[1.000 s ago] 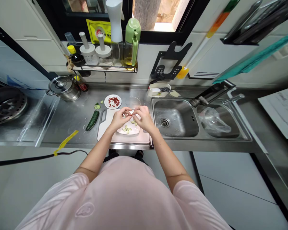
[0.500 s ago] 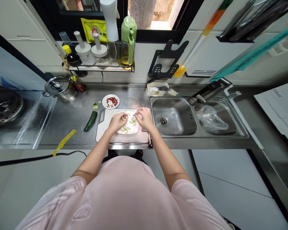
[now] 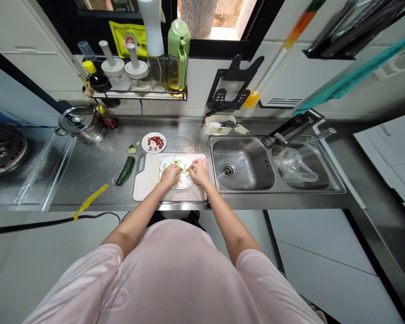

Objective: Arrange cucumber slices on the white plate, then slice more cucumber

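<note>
A white plate (image 3: 185, 183) lies on the pale cutting board (image 3: 148, 186), with thin cucumber slices (image 3: 176, 160) laid on it in curved, flower-like groups. My left hand (image 3: 170, 175) is over the plate's left half, fingers closed in a pinch by the slices near its middle. Across from it, my right hand (image 3: 199, 171) pinches at the right side of the same group. Whatever sits between the fingertips is too small to make out. Left of the board rest a piece of cucumber (image 3: 125, 171) and several cut slices (image 3: 131, 149).
Behind the board stands a small white dish (image 3: 144, 145) of chopped red pieces. To the right is a double sink (image 3: 243, 166) with a faucet (image 3: 290, 130) and a plastic bag (image 3: 295, 166). A lidded steel pot (image 3: 83, 126) stands at left, below a seasoning rack (image 3: 138, 95).
Both hands have come slightly down on the plate, and the left has moved right, closer to the right fingertips. The far slices now show. The whole view has shifted a little.
</note>
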A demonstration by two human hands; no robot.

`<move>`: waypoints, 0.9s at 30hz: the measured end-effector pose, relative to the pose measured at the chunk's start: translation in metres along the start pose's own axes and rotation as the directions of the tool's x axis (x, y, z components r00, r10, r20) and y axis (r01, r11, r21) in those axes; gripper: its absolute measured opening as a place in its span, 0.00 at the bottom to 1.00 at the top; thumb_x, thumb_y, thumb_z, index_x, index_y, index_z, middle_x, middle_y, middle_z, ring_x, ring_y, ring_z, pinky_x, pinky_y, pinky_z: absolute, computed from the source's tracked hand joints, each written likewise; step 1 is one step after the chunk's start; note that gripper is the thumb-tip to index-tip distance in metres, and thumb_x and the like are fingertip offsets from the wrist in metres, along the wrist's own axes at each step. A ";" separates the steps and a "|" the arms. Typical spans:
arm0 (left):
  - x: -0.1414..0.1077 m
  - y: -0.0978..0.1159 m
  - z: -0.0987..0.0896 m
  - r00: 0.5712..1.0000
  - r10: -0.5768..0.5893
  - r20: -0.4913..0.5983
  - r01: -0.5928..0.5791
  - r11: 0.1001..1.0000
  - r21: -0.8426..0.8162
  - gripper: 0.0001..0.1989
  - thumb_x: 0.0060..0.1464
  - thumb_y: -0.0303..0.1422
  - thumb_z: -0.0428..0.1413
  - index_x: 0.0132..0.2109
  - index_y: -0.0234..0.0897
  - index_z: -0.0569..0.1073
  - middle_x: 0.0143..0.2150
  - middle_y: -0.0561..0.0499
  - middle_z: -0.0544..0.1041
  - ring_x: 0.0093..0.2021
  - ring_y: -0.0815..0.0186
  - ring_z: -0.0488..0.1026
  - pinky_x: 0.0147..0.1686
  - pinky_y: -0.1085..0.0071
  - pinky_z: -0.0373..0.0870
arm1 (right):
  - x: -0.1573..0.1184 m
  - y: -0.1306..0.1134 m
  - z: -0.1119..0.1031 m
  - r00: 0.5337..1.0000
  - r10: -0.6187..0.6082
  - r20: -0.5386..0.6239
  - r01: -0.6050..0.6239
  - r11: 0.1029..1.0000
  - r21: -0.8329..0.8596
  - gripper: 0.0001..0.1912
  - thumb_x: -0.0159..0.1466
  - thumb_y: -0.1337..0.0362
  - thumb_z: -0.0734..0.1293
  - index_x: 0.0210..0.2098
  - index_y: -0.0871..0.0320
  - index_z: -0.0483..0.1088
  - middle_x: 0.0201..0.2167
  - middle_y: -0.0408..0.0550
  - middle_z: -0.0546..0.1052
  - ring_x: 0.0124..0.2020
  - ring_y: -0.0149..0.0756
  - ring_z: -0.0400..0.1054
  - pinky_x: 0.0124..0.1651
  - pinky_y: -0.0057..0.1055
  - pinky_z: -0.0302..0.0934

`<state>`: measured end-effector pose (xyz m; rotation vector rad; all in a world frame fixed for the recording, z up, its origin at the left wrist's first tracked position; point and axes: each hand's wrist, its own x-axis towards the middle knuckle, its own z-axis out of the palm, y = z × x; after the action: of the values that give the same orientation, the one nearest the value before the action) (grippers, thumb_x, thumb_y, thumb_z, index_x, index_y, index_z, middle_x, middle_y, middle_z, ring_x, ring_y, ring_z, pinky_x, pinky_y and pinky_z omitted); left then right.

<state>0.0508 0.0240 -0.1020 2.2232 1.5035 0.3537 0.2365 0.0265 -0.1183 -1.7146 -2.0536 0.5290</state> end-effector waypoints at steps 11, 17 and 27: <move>0.009 -0.001 0.017 0.998 0.003 0.062 -0.005 1.000 0.031 0.19 0.55 0.25 0.47 0.50 0.37 0.76 0.41 0.44 0.73 0.46 0.59 0.67 0.47 0.66 0.63 | 0.004 0.000 0.010 0.997 -0.031 0.073 0.037 0.996 -0.082 0.09 0.63 0.65 0.61 0.35 0.57 0.72 0.50 0.52 0.64 0.53 0.46 0.50 0.53 0.41 0.50; 0.012 -0.005 0.023 0.998 0.011 0.056 -0.012 1.000 0.013 0.19 0.54 0.24 0.48 0.50 0.38 0.76 0.40 0.45 0.72 0.46 0.59 0.67 0.47 0.66 0.63 | 0.006 0.000 0.009 0.997 -0.044 0.066 0.051 0.994 -0.101 0.08 0.63 0.65 0.61 0.35 0.57 0.73 0.50 0.53 0.64 0.52 0.45 0.50 0.52 0.40 0.50; 0.012 0.001 0.022 0.997 0.003 0.074 -0.004 1.000 0.015 0.18 0.56 0.25 0.47 0.48 0.41 0.76 0.41 0.46 0.71 0.47 0.61 0.65 0.49 0.65 0.61 | 0.007 -0.002 0.010 0.996 -0.061 0.072 0.070 0.989 -0.133 0.10 0.64 0.64 0.60 0.35 0.58 0.73 0.49 0.53 0.65 0.51 0.45 0.51 0.52 0.40 0.50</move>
<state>0.0654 0.0303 -0.1213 2.2257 1.4689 0.2594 0.2286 0.0329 -0.1251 -1.7193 -2.2313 0.4417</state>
